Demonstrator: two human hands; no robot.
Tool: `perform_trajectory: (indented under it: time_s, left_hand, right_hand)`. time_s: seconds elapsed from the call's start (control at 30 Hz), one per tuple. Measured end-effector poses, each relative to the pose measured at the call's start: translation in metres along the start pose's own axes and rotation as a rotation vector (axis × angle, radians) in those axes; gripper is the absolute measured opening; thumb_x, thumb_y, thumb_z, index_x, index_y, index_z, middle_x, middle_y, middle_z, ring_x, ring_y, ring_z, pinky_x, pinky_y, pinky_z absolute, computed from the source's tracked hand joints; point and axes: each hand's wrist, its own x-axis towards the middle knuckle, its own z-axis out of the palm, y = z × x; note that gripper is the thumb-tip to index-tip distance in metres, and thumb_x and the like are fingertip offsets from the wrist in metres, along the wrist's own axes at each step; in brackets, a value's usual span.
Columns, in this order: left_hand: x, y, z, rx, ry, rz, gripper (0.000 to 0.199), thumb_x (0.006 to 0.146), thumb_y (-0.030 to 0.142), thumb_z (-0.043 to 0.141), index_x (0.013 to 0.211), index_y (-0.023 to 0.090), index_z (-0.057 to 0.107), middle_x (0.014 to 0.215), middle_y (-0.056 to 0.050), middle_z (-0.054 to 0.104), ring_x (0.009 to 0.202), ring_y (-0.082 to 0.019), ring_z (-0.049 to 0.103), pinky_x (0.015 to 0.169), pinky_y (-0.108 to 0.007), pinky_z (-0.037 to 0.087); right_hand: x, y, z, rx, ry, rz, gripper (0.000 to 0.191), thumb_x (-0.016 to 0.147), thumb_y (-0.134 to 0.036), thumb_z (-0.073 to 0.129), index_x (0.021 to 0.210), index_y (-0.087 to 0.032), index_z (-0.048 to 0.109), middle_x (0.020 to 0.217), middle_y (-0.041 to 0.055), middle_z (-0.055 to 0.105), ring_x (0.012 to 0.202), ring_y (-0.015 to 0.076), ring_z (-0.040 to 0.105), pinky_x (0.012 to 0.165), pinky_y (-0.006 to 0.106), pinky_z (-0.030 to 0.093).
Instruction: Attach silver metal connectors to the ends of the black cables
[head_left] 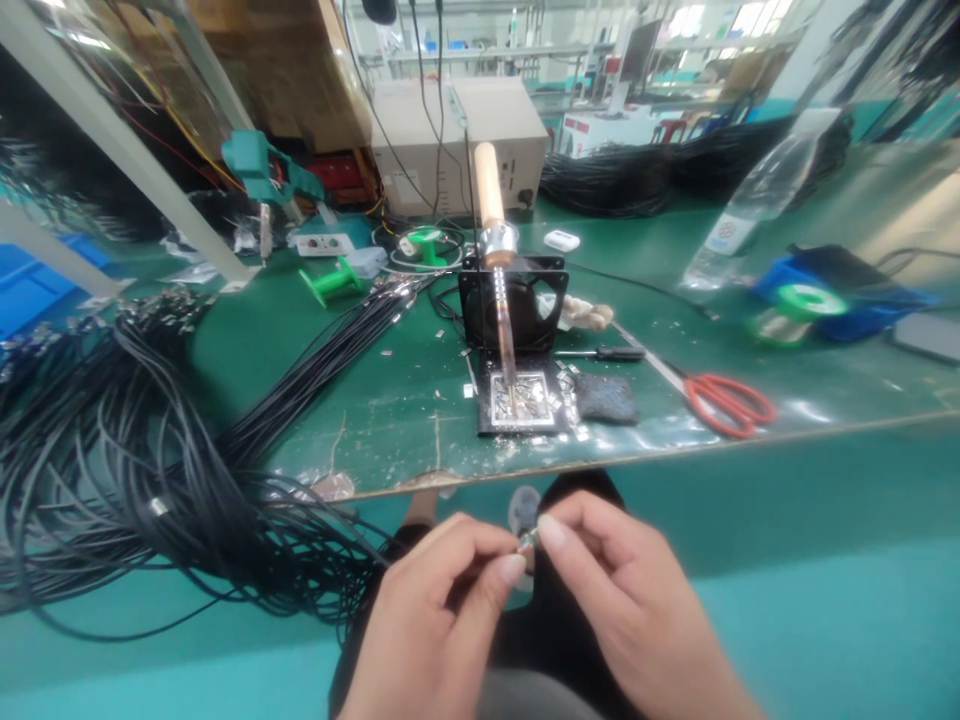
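Note:
Both hands are held over the lap, in front of the table's edge. My left hand (pixel 450 600) pinches a small metallic piece with coloured bits (pixel 527 543) between thumb and forefinger. On its other side, my right hand (pixel 619 580) has thumb and forefinger closed at the piece's upper end. The piece is too small to make out fully. Beyond the hands, a soldering iron (pixel 491 200) with a wooden handle points tip down over a bordered tray of metal scraps (pixel 497 422). Behind the iron stands a black fan (pixel 475 310).
Bundles of black cables (pixel 172 480) hang over the table's left edge. Red-handled scissors (pixel 727 405), a screwdriver (pixel 619 354) and a dark sponge-like pad (pixel 607 398) lie right of the tray. Farther right are a plastic bottle (pixel 757 200) and a solder spool (pixel 802 312).

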Motion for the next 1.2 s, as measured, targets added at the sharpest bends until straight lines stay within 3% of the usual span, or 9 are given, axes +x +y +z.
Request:
perform_trajectory:
  time_s: [0.17,0.4,0.67,1.03,1.2]
  left_hand:
    - [0.005,0.001,0.000,-0.071,-0.004,-0.021,0.016,0.100,0.032,0.061,0.090,0.026,0.073,0.082,0.004,0.072,0.074,-0.012,0.065,0.069,-0.022,0.050]
    - [0.010,0.002,0.003,-0.166,-0.011,-0.105,0.007,0.093,0.030,0.070,0.094,0.025,0.074,0.088,0.003,0.075,0.081,-0.015,0.069,0.074,-0.023,0.054]
    - [0.010,0.004,0.011,-0.071,0.144,0.069,0.007,0.095,0.026,0.068,0.090,0.026,0.073,0.091,0.003,0.071,0.083,-0.013,0.067,0.073,-0.022,0.053]
    - [0.012,0.001,0.008,-0.115,0.029,-0.045,0.019,0.101,0.027,0.054,0.084,0.022,0.059,0.082,0.003,0.059,0.076,-0.013,0.057,0.071,-0.024,0.048]
    - [0.015,0.002,0.000,-0.170,-0.012,-0.032,0.019,0.100,0.026,0.057,0.082,0.022,0.060,0.090,0.001,0.061,0.085,-0.013,0.058,0.077,-0.024,0.047]
  right_hand:
    - [-0.002,0.003,0.000,0.010,0.054,-0.014,0.040,0.099,-0.051,0.056,0.075,-0.020,0.064,0.063,-0.0024,0.053,0.056,0.0118,0.043,0.052,0.023,0.038]
    - [-0.006,0.004,0.001,-0.077,0.085,-0.003,0.038,0.100,-0.049,0.055,0.080,-0.019,0.069,0.070,0.0021,0.067,0.059,0.0140,0.056,0.055,0.024,0.044]
    - [-0.006,0.005,0.005,-0.097,0.135,-0.011,0.040,0.100,-0.052,0.056,0.079,-0.020,0.068,0.067,0.0014,0.065,0.056,0.0134,0.054,0.052,0.024,0.042]
    - [-0.005,0.007,0.004,-0.043,0.086,0.047,0.040,0.100,-0.052,0.056,0.078,-0.019,0.066,0.072,0.0029,0.067,0.063,0.0147,0.056,0.056,0.025,0.042]
    - [-0.004,0.008,0.007,-0.008,0.124,0.072,0.040,0.098,-0.052,0.058,0.077,-0.020,0.066,0.071,0.0021,0.067,0.063,0.0142,0.056,0.056,0.025,0.041]
